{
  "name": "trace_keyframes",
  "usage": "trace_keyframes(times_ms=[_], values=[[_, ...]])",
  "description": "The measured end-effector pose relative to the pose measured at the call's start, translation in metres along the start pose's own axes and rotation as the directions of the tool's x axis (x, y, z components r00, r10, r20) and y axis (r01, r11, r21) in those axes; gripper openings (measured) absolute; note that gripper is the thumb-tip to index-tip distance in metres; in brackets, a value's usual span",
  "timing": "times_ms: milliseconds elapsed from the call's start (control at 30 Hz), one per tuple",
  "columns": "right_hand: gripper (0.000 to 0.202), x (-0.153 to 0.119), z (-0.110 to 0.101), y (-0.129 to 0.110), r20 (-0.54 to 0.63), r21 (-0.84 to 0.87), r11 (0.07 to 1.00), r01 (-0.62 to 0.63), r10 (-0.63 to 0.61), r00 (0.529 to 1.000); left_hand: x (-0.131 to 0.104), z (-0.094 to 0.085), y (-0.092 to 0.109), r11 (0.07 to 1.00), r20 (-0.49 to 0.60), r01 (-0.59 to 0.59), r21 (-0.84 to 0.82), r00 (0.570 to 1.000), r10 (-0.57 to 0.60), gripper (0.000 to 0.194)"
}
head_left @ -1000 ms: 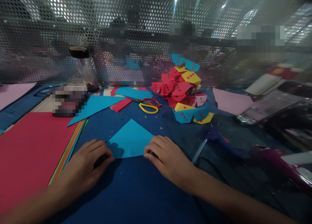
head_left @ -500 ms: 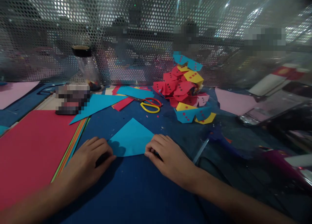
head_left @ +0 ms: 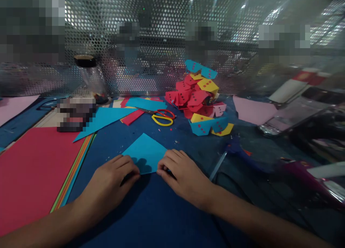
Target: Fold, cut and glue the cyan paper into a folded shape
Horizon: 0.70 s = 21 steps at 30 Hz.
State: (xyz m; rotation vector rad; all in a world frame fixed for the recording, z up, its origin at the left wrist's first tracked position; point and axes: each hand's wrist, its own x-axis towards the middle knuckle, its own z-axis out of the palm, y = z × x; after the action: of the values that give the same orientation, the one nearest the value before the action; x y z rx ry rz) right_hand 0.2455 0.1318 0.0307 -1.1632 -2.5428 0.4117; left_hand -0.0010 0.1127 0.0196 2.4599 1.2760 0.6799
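Near, at the left hand (head_left: 114, 179): grip curled, thumb and fingertips apparently pinched on the close edge of the blue triangle (head_left: 142, 151).
Right hand (head_left: 185, 178): grip pinched likewise, further right along that edge.
Blue triangle: paper, flat on the dark blue surface (head_left: 151, 219) between both hands, its point facing away; the close edge looks folded.
Crease: the step seems to be sharpening that fold. Best to match the layers at the far point, anchor one end, then run fingertips along the edge with even pressure so nothing skews.
Red sheet (head_left: 32, 169): on the left, atop other coloured sheets; no print seen.
Blue glue gun (head_left: 237, 151): to the right; no brand readable.
Scissors (head_left: 163, 118): beyond the triangle, one handle red, one yellow; no marking legible.
Cut-paper pile (head_left: 194, 97): small marks in rows, not letters.
Red-and-white packs (head_left: 293, 84): emblem on the red, too blurred to read.
Lidded jar (head_left: 91, 79): no label discernible.
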Motion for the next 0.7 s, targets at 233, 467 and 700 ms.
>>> trace_keyframes(times_ms=[233,467,700], values=[[0.012,0.0004,-0.0001,0.0002,-0.011,-0.017,1.0,0.004,-0.004,1.0,0.0044,-0.0007,0.001,0.994,0.031,0.099,-0.055,0.995,-0.097,0.018],[0.011,0.0009,0.0001,0.0004,-0.001,-0.016,1.0,-0.001,0.001,1.0,0.0046,0.0003,-0.0003,0.989,0.054,0.139,-0.045,0.989,-0.137,0.016],[0.011,0.0019,-0.0003,0.0004,0.012,-0.007,1.0,-0.019,0.019,1.0,0.0057,-0.0001,0.0002,0.985,0.056,0.171,-0.026,0.984,-0.169,0.013]])
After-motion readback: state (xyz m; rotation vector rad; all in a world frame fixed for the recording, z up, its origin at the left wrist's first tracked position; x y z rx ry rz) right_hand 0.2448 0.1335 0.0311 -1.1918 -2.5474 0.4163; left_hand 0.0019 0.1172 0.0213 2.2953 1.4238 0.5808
